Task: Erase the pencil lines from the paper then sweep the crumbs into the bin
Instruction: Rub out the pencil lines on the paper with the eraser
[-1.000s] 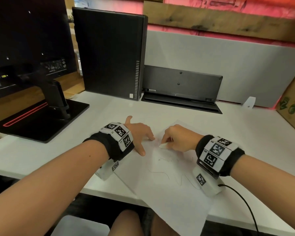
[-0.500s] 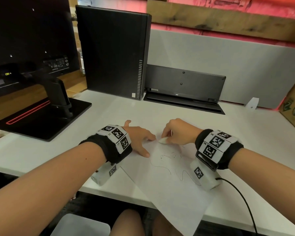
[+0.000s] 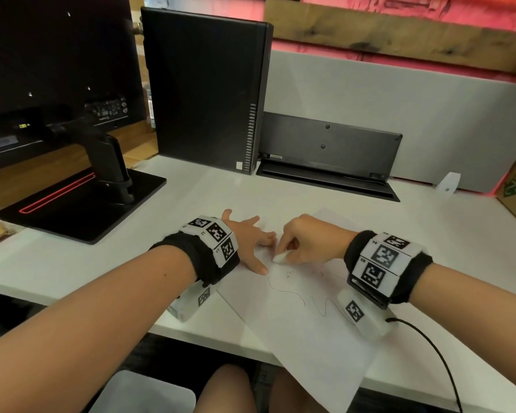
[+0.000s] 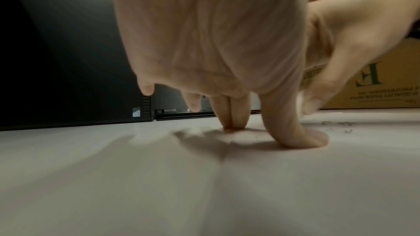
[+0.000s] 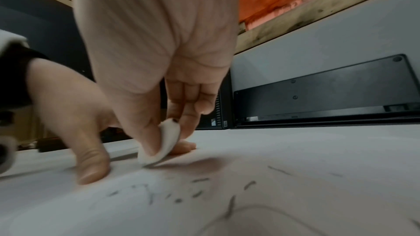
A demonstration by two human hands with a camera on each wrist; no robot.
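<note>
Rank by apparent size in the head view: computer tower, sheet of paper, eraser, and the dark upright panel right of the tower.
1. Computer tower
2. Sheet of paper; partly covered by the hands, and nearer the camera, so its rank against the tower is unsure
3. Dark upright panel
4. Eraser, by far the smallest

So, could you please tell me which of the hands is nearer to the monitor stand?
Left. The left hand presses the paper on the side toward the monitor stand; the right hand, pinching the eraser, sits beyond it, farther from the stand.
</note>
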